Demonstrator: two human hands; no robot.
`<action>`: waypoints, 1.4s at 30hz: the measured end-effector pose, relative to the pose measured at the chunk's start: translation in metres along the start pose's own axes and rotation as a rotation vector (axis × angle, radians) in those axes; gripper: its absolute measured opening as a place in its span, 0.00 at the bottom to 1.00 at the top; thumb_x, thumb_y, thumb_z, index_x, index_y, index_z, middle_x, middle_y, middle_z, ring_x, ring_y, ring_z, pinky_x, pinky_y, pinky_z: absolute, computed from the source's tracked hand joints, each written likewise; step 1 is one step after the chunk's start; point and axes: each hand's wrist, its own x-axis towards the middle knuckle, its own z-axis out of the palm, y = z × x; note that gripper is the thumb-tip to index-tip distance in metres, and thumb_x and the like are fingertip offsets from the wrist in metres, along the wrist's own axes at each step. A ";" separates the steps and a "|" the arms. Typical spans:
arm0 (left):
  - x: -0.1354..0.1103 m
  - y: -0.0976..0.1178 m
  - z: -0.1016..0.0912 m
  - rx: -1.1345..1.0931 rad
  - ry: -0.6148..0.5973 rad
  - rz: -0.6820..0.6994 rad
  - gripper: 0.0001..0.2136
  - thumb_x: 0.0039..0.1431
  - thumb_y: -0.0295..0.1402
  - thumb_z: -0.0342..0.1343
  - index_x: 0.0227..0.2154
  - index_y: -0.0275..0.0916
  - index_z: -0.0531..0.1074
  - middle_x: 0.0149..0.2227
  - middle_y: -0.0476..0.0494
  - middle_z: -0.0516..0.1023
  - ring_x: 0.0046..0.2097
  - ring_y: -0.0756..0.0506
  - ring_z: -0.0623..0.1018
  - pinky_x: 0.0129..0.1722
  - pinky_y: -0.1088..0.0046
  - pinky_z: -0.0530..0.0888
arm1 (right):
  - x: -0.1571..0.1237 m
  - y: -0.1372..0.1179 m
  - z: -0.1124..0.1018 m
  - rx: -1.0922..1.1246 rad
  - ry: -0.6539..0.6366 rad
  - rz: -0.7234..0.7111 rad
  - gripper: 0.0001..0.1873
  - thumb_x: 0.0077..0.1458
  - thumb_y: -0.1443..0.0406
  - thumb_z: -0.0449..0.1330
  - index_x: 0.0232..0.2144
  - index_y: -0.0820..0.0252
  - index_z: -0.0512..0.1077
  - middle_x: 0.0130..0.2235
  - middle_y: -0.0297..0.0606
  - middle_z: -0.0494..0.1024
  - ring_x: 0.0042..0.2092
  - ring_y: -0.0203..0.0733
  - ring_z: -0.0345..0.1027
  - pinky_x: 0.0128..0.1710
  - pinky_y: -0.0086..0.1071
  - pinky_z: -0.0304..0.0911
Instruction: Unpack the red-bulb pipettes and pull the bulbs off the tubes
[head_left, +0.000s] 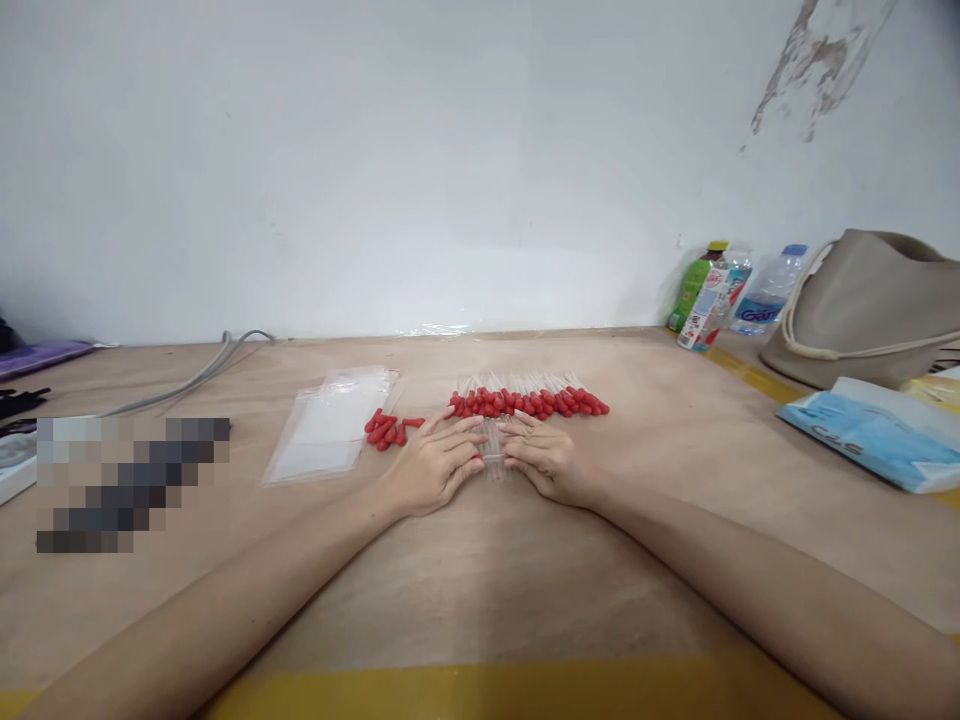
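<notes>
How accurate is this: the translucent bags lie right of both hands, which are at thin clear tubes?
Wrong side: the head view shows the translucent bags to the left of the left hand and right hand, which are at thin clear tubes.

Left hand (439,463) and right hand (551,460) partly hide thin clear sticks (494,448); at left, a dark object (142,490) is pixelated.

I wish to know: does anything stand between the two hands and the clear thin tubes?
Nothing visible does: the left hand and right hand appear to touch the clear thin tubes directly, from either side. The row of red bulbs lies just beyond them, not between.
</notes>
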 end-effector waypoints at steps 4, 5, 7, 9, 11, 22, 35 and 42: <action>-0.001 0.000 0.000 0.047 0.051 0.063 0.11 0.62 0.32 0.43 0.32 0.38 0.70 0.47 0.46 0.74 0.56 0.44 0.65 0.59 0.58 0.50 | -0.001 -0.004 -0.003 -0.003 0.033 -0.015 0.08 0.56 0.70 0.51 0.36 0.60 0.69 0.38 0.40 0.77 0.51 0.40 0.65 0.58 0.45 0.52; -0.002 0.001 0.000 0.057 0.065 0.070 0.10 0.62 0.32 0.44 0.31 0.38 0.70 0.46 0.46 0.74 0.56 0.44 0.64 0.59 0.59 0.51 | -0.001 -0.005 -0.003 -0.002 0.038 -0.015 0.08 0.56 0.70 0.51 0.36 0.60 0.69 0.38 0.41 0.77 0.51 0.40 0.65 0.58 0.45 0.52; -0.002 0.001 0.000 0.079 0.091 0.078 0.10 0.61 0.32 0.44 0.31 0.38 0.70 0.45 0.46 0.75 0.56 0.43 0.65 0.58 0.59 0.54 | -0.001 -0.007 -0.003 0.004 0.051 -0.015 0.08 0.56 0.70 0.51 0.36 0.61 0.69 0.38 0.41 0.77 0.50 0.40 0.65 0.57 0.45 0.53; -0.003 0.002 0.001 0.099 0.102 0.088 0.09 0.61 0.32 0.45 0.31 0.38 0.70 0.43 0.47 0.75 0.54 0.43 0.66 0.56 0.60 0.56 | -0.001 -0.007 -0.004 0.016 0.065 -0.020 0.08 0.56 0.70 0.51 0.36 0.61 0.69 0.37 0.41 0.77 0.50 0.41 0.66 0.57 0.45 0.55; -0.005 0.000 0.000 0.108 0.104 0.085 0.09 0.61 0.32 0.45 0.33 0.38 0.70 0.42 0.47 0.75 0.52 0.43 0.67 0.54 0.60 0.59 | -0.002 -0.005 -0.006 0.032 0.079 -0.009 0.08 0.56 0.70 0.51 0.36 0.60 0.70 0.37 0.40 0.77 0.49 0.40 0.67 0.55 0.44 0.57; -0.011 -0.056 -0.039 0.080 0.209 -0.657 0.12 0.55 0.38 0.47 0.34 0.38 0.73 0.28 0.46 0.71 0.31 0.47 0.72 0.32 0.72 0.68 | -0.006 0.006 -0.016 -0.301 0.047 0.473 0.12 0.53 0.65 0.52 0.36 0.59 0.74 0.24 0.36 0.73 0.29 0.38 0.62 0.33 0.35 0.53; -0.014 -0.074 -0.038 0.064 -0.040 -0.941 0.15 0.48 0.47 0.50 0.23 0.41 0.72 0.21 0.49 0.74 0.28 0.44 0.74 0.27 0.72 0.65 | 0.000 0.004 -0.011 -0.307 -0.049 0.598 0.07 0.48 0.68 0.53 0.30 0.59 0.70 0.25 0.33 0.73 0.30 0.38 0.63 0.36 0.34 0.48; -0.017 -0.076 -0.031 0.182 0.071 -0.862 0.18 0.52 0.49 0.45 0.29 0.41 0.73 0.26 0.46 0.73 0.32 0.44 0.73 0.29 0.70 0.64 | 0.003 -0.006 -0.008 -0.279 -0.040 0.553 0.10 0.53 0.63 0.52 0.30 0.59 0.72 0.26 0.35 0.74 0.31 0.38 0.62 0.38 0.35 0.47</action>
